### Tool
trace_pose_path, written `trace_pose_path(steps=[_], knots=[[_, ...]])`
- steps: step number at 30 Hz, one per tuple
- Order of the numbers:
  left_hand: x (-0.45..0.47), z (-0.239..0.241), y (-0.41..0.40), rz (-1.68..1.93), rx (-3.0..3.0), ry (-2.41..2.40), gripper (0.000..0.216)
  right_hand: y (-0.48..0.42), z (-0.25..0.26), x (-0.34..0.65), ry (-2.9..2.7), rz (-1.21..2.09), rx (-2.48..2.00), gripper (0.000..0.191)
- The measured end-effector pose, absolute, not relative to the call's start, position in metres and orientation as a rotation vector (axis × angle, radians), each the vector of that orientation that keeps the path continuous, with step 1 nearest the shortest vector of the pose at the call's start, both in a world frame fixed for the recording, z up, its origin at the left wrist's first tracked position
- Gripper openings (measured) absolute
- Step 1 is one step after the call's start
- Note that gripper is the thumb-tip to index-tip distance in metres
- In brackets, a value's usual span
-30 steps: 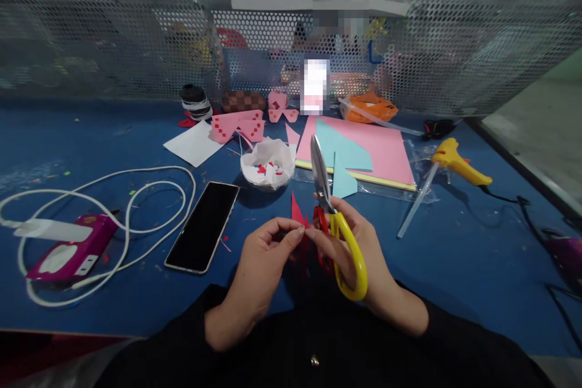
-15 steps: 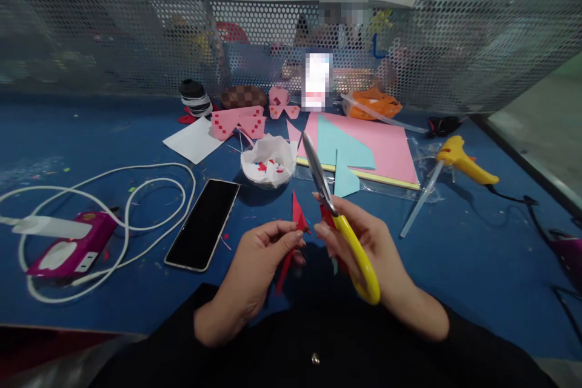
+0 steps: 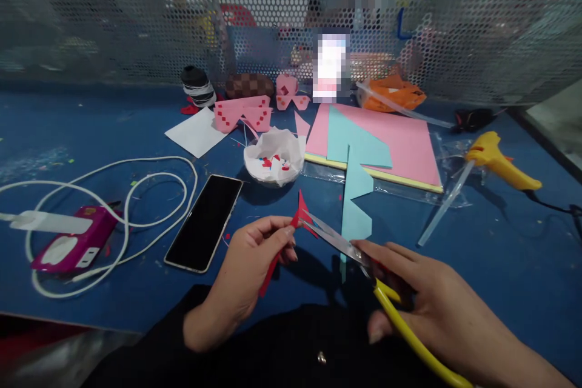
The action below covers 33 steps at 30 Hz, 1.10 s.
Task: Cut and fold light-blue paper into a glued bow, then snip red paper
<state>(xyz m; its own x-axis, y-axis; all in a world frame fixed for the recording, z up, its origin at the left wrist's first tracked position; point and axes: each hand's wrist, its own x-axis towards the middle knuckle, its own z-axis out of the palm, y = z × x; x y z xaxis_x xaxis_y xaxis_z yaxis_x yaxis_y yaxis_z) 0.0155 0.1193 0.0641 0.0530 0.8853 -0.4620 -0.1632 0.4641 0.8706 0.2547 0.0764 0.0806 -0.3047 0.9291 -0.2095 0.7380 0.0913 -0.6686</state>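
Between the thumb and fingers of my left hand [image 3: 254, 267] is pinched a folded strip of red paper [image 3: 271, 271], its pointed end sticking up. My right hand [image 3: 422, 297] is closed on yellow-handled scissors [image 3: 336, 239]. Their blades reach left to the red paper's tip, close to my left fingertips. Whether the blades are cutting through the paper I cannot tell. A light-blue paper cutout [image 3: 357, 212] with notched edges lies on the table behind the scissors. Beyond my hands stands a bowl lined with white paper [image 3: 275, 157], holding red, white and blue scraps.
A phone [image 3: 204, 224] and a purple power adapter [image 3: 75, 239] with a looped white cable lie left. Pink and blue sheets [image 3: 409, 139] lie behind, near a yellow glue gun [image 3: 502, 160]. Pink paper bows [image 3: 243, 114] stand before a perforated metal screen [image 3: 273, 3].
The scissors have swung from pointing up to lying leftward, blades now at the red paper. My right hand has moved right and lower, uncovering more of the blue cutout. The view has shifted slightly.
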Motion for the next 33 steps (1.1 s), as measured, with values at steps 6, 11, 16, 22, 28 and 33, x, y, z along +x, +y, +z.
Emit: trace_pose_path(steps=[6, 11, 16, 22, 28, 33], knots=[[0.016, 0.062, 0.121, 0.845, 0.827, 1.291, 0.012, 0.080, 0.071, 0.248, -2.143, 1.039, -1.579, 0.077], [0.015, 0.065, 0.121, 0.836, 0.867, 1.312, 0.013, 0.084, 0.070, 0.242, -2.149, 1.083, -1.525, 0.063], [0.014, 0.066, 0.122, 0.791, 0.908, 1.305, 0.008, 0.084, 0.070, 0.244, -2.094, 1.145, -1.496, 0.050], [0.016, 0.066, 0.125, 0.789, 0.948, 1.310, 0.011, 0.081, 0.067, 0.246, -1.980, 1.269, -1.494, 0.049], [0.014, 0.062, 0.125, 0.763, 0.916, 1.359, 0.010, 0.082, 0.067, 0.247, -1.883, 1.353, -1.518, 0.036], [0.010, 0.066, 0.122, 0.863, 0.835, 1.394, 0.015, 0.079, 0.067, 0.240, -1.495, 1.243, -1.542, 0.027]])
